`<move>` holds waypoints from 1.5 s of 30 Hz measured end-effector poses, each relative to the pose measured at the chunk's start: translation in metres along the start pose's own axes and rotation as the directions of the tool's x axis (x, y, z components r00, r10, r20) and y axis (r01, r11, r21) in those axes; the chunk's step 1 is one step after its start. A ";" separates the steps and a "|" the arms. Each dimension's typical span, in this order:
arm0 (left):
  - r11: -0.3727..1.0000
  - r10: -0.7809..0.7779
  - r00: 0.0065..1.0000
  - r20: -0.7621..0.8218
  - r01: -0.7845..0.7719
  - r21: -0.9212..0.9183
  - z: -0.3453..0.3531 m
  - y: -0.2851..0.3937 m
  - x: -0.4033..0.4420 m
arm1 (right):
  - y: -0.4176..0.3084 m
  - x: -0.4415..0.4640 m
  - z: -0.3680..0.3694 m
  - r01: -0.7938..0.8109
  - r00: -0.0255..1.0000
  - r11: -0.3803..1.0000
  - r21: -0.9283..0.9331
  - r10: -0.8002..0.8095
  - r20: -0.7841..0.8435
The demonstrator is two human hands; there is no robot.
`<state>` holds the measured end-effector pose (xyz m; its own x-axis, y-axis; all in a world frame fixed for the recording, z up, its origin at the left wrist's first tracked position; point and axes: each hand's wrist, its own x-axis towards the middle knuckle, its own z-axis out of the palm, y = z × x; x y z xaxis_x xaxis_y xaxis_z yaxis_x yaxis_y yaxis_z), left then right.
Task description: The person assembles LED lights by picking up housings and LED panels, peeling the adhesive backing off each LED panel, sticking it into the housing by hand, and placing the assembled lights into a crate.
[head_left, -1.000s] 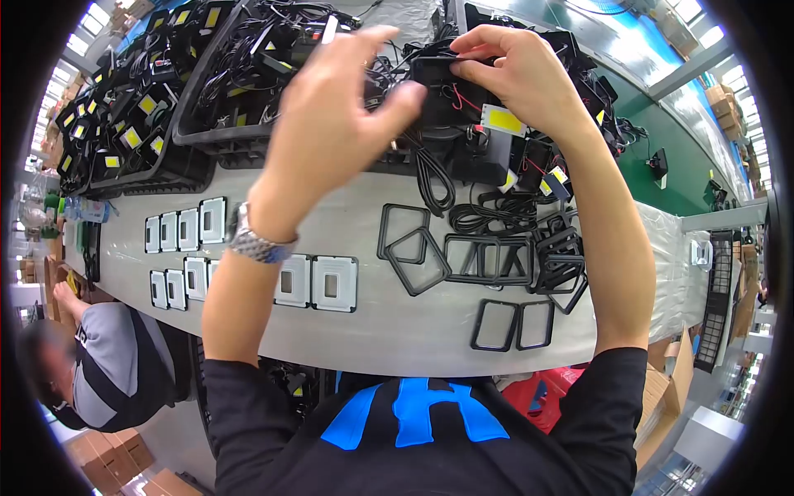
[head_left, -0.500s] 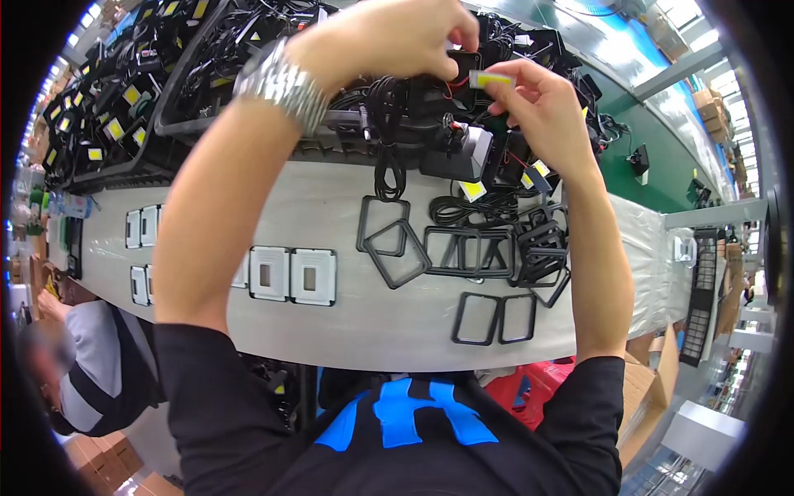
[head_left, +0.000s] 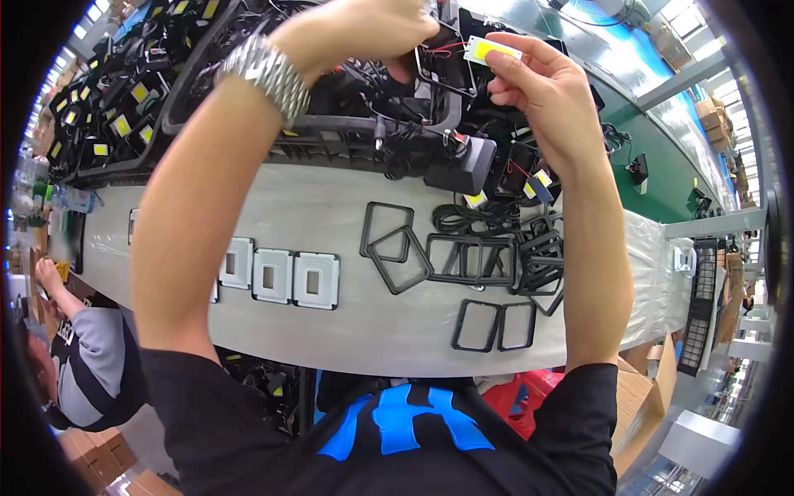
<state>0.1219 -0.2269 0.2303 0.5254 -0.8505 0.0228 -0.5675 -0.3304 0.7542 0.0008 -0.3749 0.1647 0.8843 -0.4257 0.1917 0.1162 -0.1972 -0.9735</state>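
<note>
Between the thumb and fingers of my right hand (head_left: 538, 83) is a small white plate with a yellow centre (head_left: 488, 51). Red wires run from it to a black housing (head_left: 447, 62) on its left. My left hand (head_left: 385, 29) is closed at the upper left edge of that housing, its fingertips partly hidden at the frame's top. Under the hands, black cables and another black housing (head_left: 465, 165) lie at the edge of a black crate (head_left: 331, 132).
Black rectangular frames (head_left: 475, 325) and coiled cable (head_left: 471, 217) lie on the pale table (head_left: 364, 335). White-grey panels (head_left: 316, 281) stand in a row at left. Another crate (head_left: 116, 169) holds lamp parts. A co-worker (head_left: 91, 355) is at far left.
My left hand has come over to the black housing and closed at it. The housing and yellow plate have risen toward the top. The cable bundle hanging over the crate edge has gone.
</note>
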 end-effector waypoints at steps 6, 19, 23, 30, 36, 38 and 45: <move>0.672 -0.085 0.985 -0.148 -0.053 -0.738 0.035 -0.053 -0.030 | 0.002 0.009 0.030 0.070 0.989 0.996 0.063 -0.062 -0.131; 0.501 -0.004 0.991 -0.131 -0.112 -0.858 0.031 -0.061 -0.064 | -0.020 -0.003 0.030 0.403 0.912 0.862 -0.308 -0.406 0.055; 0.374 -0.078 0.985 -0.154 -0.114 -0.920 0.041 -0.063 -0.070 | -0.026 -0.022 0.027 0.283 0.958 0.908 -0.310 -0.281 0.052; 0.369 -0.108 0.953 -0.284 -0.227 -0.901 0.057 -0.061 -0.073 | -0.038 -0.037 0.031 0.127 0.991 0.976 -0.175 -0.117 0.068; 0.460 -0.112 0.913 -0.392 -0.303 -0.835 0.065 -0.059 -0.071 | -0.040 -0.041 0.034 0.083 0.996 0.988 -0.132 -0.078 0.039; 0.543 -0.085 0.886 -0.455 -0.342 -0.767 0.067 -0.058 -0.069 | -0.038 -0.043 0.037 0.119 0.993 0.981 -0.150 -0.118 0.018; 0.579 0.006 0.917 -0.399 -0.329 -0.746 0.070 -0.053 -0.077 | -0.041 -0.045 0.037 0.103 0.995 0.967 -0.233 -0.097 0.034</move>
<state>0.0669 -0.1725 0.1429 0.7316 -0.6182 0.2873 -0.0284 0.3935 0.9189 -0.0273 -0.3146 0.1908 0.8838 -0.3740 0.2813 0.0980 -0.4398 -0.8927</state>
